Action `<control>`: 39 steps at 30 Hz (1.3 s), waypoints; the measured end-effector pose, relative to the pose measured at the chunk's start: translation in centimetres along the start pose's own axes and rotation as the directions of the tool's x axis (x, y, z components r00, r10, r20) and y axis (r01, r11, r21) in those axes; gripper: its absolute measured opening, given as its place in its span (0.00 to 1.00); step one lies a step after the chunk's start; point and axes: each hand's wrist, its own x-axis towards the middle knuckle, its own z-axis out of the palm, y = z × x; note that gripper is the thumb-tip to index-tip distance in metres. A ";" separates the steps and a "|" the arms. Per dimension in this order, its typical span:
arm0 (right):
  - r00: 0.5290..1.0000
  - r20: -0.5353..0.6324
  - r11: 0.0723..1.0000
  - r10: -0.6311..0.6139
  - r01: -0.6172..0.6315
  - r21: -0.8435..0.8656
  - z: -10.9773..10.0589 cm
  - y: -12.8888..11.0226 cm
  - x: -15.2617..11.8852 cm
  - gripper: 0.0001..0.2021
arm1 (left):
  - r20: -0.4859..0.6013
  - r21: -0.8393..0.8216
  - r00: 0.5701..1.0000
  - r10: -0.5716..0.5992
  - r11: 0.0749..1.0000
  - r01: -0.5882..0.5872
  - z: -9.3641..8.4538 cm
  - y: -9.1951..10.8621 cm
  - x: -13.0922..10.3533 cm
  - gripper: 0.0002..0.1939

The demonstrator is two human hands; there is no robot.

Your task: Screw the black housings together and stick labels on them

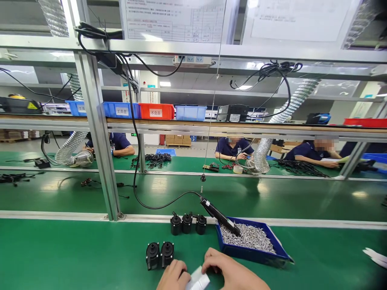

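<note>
A white object (198, 278), perhaps folded paper or a small packet, lies between my hands at the bottom edge of the head view. My left hand (174, 276) has its fingers closed on its left side. My right hand (231, 270) pinches its upper right corner with bent fingers. Two black pump-like parts (160, 254) stand just beyond my left hand. Behind them three similar black parts (187, 224) form a row. To the right, a blue tray (250, 253) holds a heap of silver screws (256, 237), and a black electric screwdriver (220, 216) rests its lower end on them.
A metal post (101, 141) rises at the left from the rail behind the green table (60, 253). The screwdriver's cable loops down from above. A white item (376, 257) lies at the far right. Shelf bins (156, 111) and several seated people (232, 149) are beyond.
</note>
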 end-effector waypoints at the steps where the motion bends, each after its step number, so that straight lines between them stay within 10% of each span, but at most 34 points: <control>1: 1.000 -0.006 0.999 0.022 -0.022 -0.028 -0.1 -0.3 -0.1 0.21 | -0.002 0.047 1.000 0.005 0.999 -0.005 0.1 -0.3 0.0 0.09; 12: 0.987 -0.160 0.992 0.026 -0.045 -0.114 2.6 -1.4 1.0 0.22 | 0.028 -0.197 0.998 -0.061 0.978 0.065 -5.9 1.8 0.0 0.21; 17: 0.985 -0.172 0.998 0.015 -0.025 -0.053 3.3 -1.5 1.4 0.08 | 0.032 -0.252 0.998 -0.056 0.966 0.062 -5.3 2.3 0.1 0.17; 24: 0.982 -0.188 0.999 -0.006 -0.003 -0.048 3.1 -1.7 1.7 0.25 | -0.026 -0.287 0.992 -0.126 0.951 0.113 -4.6 2.2 0.2 0.13; 32: 0.975 -0.217 0.995 -0.038 0.016 -0.100 4.2 -1.4 2.1 0.03 | -0.057 -0.309 0.986 -0.158 0.942 0.133 -4.1 2.8 0.3 0.15; 39: 0.954 -0.297 0.967 0.047 0.031 0.252 4.3 0.3 2.9 0.10 | -0.093 -0.492 0.958 -0.273 0.849 0.194 -5.0 2.5 0.1 0.11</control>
